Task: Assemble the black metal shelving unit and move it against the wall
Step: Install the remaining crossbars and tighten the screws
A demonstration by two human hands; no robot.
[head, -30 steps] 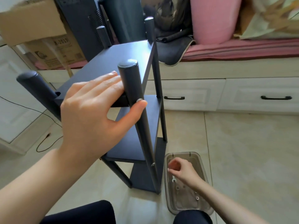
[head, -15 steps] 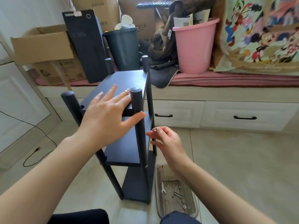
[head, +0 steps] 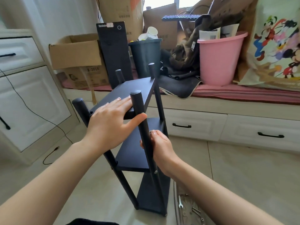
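A black shelf unit (head: pixel 142 143) stands on the tiled floor (head: pixel 243 168) in front of a window bench (head: pixel 227 101), three boards fixed between four round posts. The left hand (head: pixel 110 124) lies flat on the top board (head: pixel 129 93), fingers straight and thumb against the near right post (head: pixel 142 127) — pressing, not clasping. The right hand (head: pixel 159 146) curls round that same post just below the top board; whether it pinches a screw there cannot be told. A fitted screw head (head: pixel 155 172) shows lower on the post, at the middle board. The risks, as judged from here: the unit looks tall and narrow, so a sideways push from the flat hand could tip it toward the bench; and a small fastener, if one is being started, could slip from the fingers and roll across the tiles. A clear tray (head: pixel 186 207) with a spanner (head: pixel 179 203) and loose hardware sits on the floor just right of the unit's base, close enough for a dragged post to catch it. Room is tight behind the unit, where the bench front and its drawers (head: pixel 194 125) stand near; left of it a white cabinet (head: pixel 32 103) and a trailing black cable (head: pixel 53 127) narrow the way. Right of the unit the tiles lie open — the easier side for shifting it.
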